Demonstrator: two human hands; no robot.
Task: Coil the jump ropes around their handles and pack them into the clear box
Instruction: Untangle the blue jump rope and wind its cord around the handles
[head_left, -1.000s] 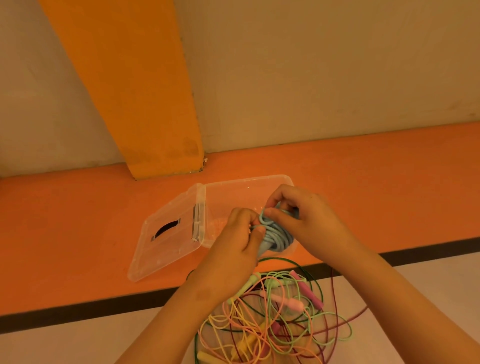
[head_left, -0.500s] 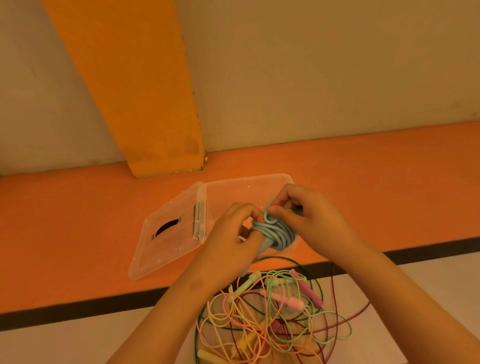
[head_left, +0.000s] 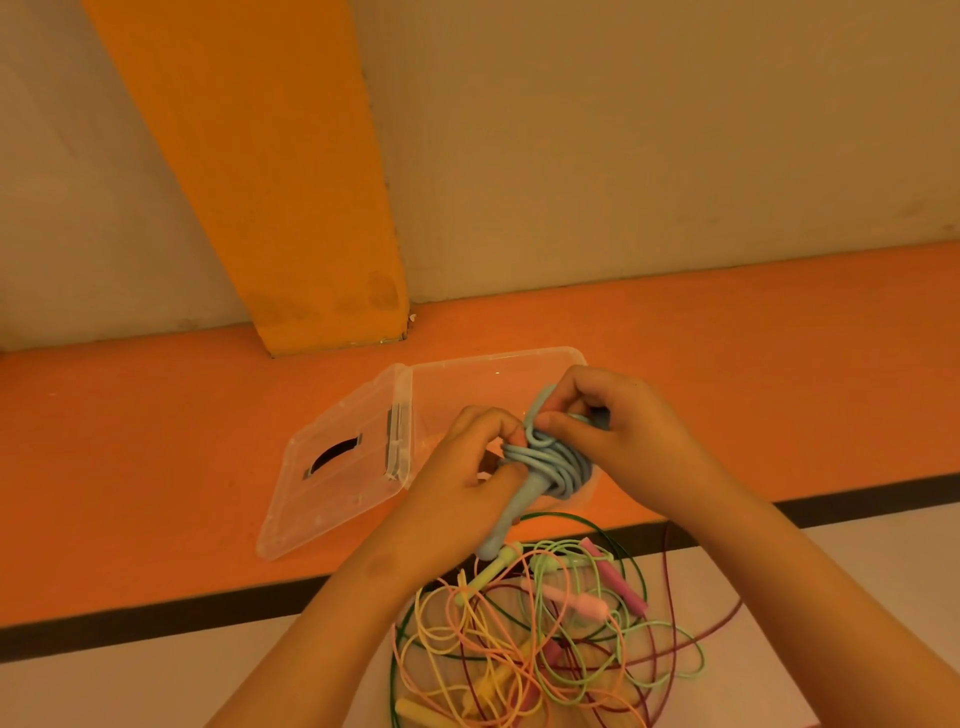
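Observation:
A light blue jump rope (head_left: 558, 462) is wound in loops around its handles, held just above the near edge of the clear box (head_left: 467, 384). My left hand (head_left: 457, 478) grips the blue handles, whose lower end sticks out below my palm. My right hand (head_left: 618, 431) pinches a loop of the blue cord at the top of the coil. The box stands open on the orange floor, its hinged lid (head_left: 332, 467) lying flat to the left. My hands and the coil hide most of the box's inside.
A tangled pile of jump ropes (head_left: 545, 639) in green, pink, yellow, peach and maroon lies on the pale floor near me. A black stripe (head_left: 156, 618) separates the orange floor from the pale floor. An orange pillar (head_left: 291, 197) and a beige wall stand behind the box.
My right hand has pushed the cord's end loop into the coil. The coil is tighter, and more of the blue handle shows below my left hand.

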